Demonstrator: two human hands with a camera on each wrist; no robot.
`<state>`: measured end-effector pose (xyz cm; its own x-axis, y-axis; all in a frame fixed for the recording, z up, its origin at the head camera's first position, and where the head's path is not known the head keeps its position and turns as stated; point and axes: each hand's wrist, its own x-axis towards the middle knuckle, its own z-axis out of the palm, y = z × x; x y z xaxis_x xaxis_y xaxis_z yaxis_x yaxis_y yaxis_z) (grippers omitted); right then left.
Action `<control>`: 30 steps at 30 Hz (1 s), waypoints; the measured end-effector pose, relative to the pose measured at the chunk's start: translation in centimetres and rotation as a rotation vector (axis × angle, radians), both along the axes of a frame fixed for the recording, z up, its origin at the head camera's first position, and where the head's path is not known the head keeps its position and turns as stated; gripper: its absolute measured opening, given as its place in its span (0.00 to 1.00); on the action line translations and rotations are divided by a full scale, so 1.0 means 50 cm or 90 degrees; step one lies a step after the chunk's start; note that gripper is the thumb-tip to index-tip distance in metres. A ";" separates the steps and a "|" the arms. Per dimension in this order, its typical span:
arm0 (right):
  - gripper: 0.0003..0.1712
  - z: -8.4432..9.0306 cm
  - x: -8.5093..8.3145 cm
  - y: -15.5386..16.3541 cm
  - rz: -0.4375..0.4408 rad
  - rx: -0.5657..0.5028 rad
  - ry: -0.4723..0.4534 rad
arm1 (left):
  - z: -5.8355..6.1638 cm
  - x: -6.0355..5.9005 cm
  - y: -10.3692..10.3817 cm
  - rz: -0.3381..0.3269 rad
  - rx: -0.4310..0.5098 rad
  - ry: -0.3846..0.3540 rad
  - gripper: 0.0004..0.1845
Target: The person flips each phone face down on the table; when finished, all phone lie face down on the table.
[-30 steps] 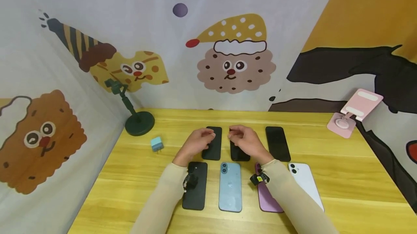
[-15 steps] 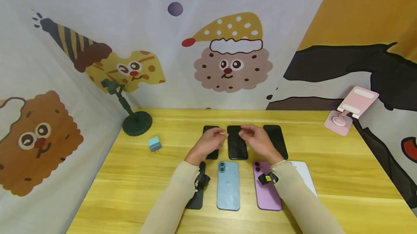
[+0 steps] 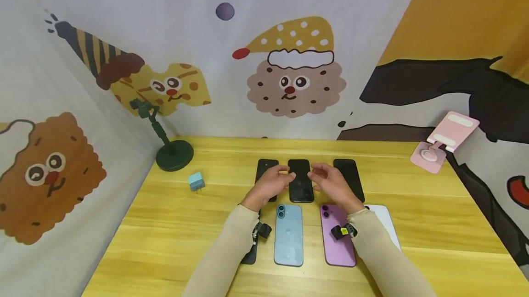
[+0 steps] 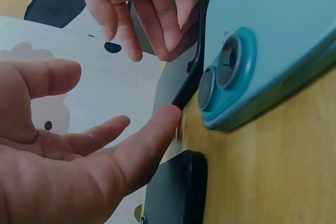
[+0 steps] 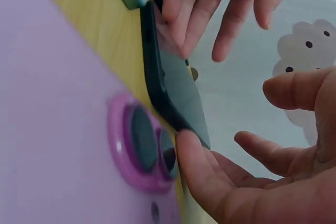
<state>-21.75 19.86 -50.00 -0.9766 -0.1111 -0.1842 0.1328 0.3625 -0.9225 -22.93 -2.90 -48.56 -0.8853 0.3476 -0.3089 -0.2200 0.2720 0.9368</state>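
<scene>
With our left hand (image 3: 269,186) and right hand (image 3: 333,186) beside the middle black glassy rectangular phone (image 3: 301,182), fingers apart, gripping nothing; we seem to be aligning; next perhaps needs even touch.

Head view high, facing forward-down, wrist views close, seemingly sideways, sharing middle phone (image 3: 301,183)

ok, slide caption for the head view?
Fingers of left hand and right hand flank the middle back-row phone; blue phone and purple phone lie nearer.
</scene>
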 end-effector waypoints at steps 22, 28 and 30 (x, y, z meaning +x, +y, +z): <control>0.33 -0.006 -0.001 -0.003 -0.004 -0.102 -0.029 | -0.003 -0.001 0.028 0.140 0.133 -0.020 0.27; 0.33 -0.007 -0.005 -0.003 -0.003 -0.128 -0.042 | -0.010 -0.012 0.035 0.137 0.182 -0.052 0.29; 0.32 -0.008 -0.007 -0.003 -0.005 -0.130 -0.045 | -0.016 -0.014 0.039 0.136 0.207 -0.065 0.28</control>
